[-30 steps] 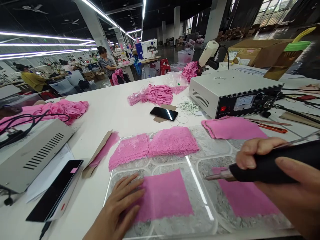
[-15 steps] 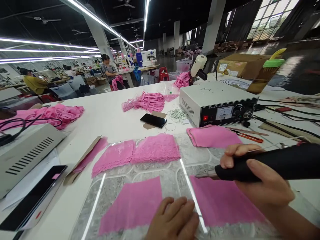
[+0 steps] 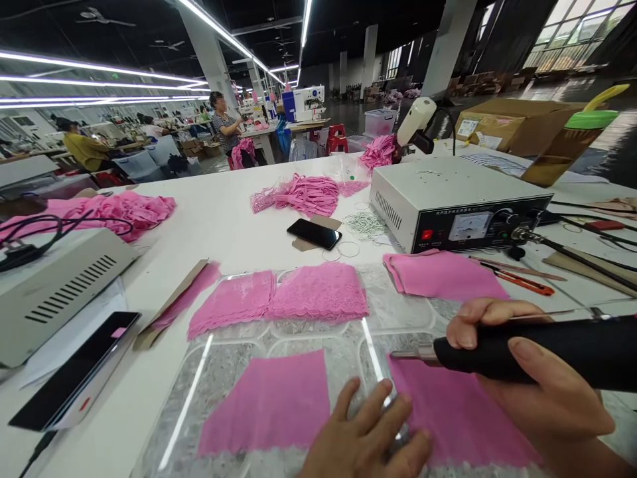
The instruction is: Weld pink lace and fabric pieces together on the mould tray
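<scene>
My right hand [image 3: 542, 378] is wrapped round a black handheld tool [image 3: 527, 348] whose metal tip [image 3: 411, 355] points left above a pink fabric square [image 3: 458, 415]. My left hand [image 3: 371, 438] lies flat with fingers spread, its fingertips on the left edge of that same square. Another pink square [image 3: 271, 411] lies just to the left. Both squares rest on a clear, scratched plastic sheet [image 3: 213, 378]. Two pink lace pieces [image 3: 283, 302] sit at the sheet's far edge.
A white control box [image 3: 452, 202] with a meter stands at right, folded pink fabric [image 3: 440, 275] and an orange knife [image 3: 522, 282] before it. A grey box [image 3: 54, 292] and a phone [image 3: 74, 378] lie at left, another phone [image 3: 314, 234] mid-table. Other people work behind.
My left hand left the left pink square and moved right; it now spreads its fingers on the right square's edge. The tool stayed roughly level above that square.
</scene>
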Action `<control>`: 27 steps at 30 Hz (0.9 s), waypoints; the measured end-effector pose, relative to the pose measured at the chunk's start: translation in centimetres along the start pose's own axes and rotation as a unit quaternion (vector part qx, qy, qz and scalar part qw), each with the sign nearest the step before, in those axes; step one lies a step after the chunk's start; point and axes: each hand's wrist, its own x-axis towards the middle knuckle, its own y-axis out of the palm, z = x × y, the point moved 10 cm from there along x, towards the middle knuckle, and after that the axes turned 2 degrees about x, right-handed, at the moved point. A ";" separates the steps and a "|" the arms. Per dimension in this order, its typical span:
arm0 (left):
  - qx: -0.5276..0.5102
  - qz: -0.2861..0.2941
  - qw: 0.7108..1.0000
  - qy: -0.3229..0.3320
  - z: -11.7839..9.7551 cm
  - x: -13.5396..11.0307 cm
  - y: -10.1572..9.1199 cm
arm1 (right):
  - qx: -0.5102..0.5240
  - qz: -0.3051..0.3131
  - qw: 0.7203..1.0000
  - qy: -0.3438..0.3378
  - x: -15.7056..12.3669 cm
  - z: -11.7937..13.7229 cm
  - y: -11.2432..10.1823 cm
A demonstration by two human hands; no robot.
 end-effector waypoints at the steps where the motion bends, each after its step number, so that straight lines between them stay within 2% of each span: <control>1: 0.002 0.009 1.000 0.000 0.0 0.0 0.1 | -0.001 -0.005 1.000 0.004 0.0 0.0 -0.1; 4: -0.002 0.022 1.000 -0.008 0.0 0.0 0.3 | 0.001 -0.011 1.000 0.006 -0.1 0.1 -0.2; 8: -0.004 0.009 1.000 -0.022 0.1 0.2 0.0 | 0.002 -0.002 1.000 0.014 -0.2 -0.2 -0.1; 14: 0.017 0.021 1.000 0.002 -0.2 0.3 0.2 | -0.010 0.011 1.000 -0.010 -0.1 0.1 0.2; 27: 0.009 0.023 1.000 0.004 -0.3 0.0 0.3 | -0.007 0.043 0.999 -0.016 -0.3 0.2 0.5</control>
